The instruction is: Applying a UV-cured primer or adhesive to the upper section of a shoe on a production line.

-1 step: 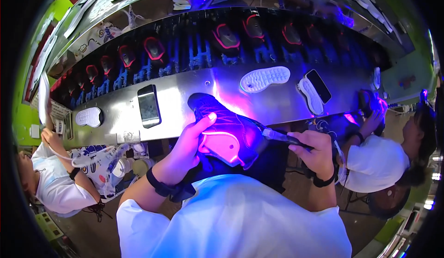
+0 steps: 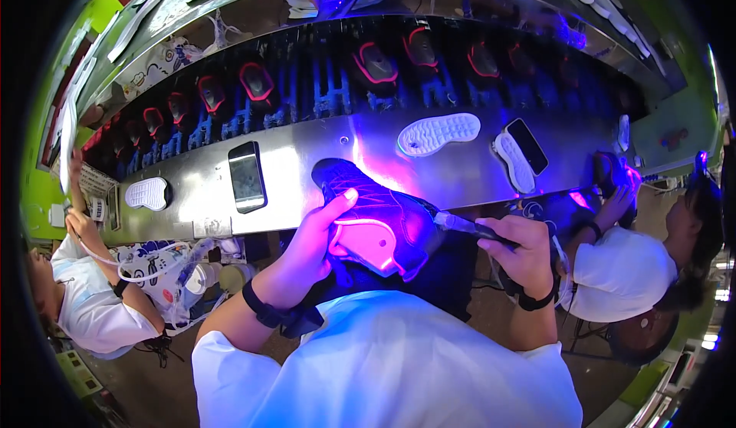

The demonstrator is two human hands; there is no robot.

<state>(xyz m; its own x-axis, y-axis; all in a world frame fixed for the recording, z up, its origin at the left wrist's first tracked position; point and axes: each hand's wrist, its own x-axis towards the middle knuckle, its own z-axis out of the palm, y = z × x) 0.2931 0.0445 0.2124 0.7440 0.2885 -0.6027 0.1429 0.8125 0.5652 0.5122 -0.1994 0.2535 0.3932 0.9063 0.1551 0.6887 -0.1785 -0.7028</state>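
My left hand [image 2: 314,232] is closed around a dark shoe upper [image 2: 360,186], thumb on top, at the near edge of the steel bench. The upper is tilted, its pink-lit underside [image 2: 368,245] turned toward me. In my right hand [image 2: 524,251] is a slim brush [image 2: 458,222] with a dark handle, gripped between thumb and fingers. Its tip touches the side of the upper, and purple light falls over both. A white sole [image 2: 438,133] lies on the bench beyond the brush. Part of the upper is hidden behind my left hand.
Dark uppers with red edges [image 2: 255,81] stand on a blue-pegged rack [image 2: 331,94] behind the bench [image 2: 307,140]. Phones [image 2: 247,176] and more white soles [image 2: 146,194] lie there. A co-worker sits on each side; the left one holds a long white sole [image 2: 69,133].
The left co-worker's far hand now shows at the white sole, which has moved slightly. My hands, the upper and the brush have hardly moved.
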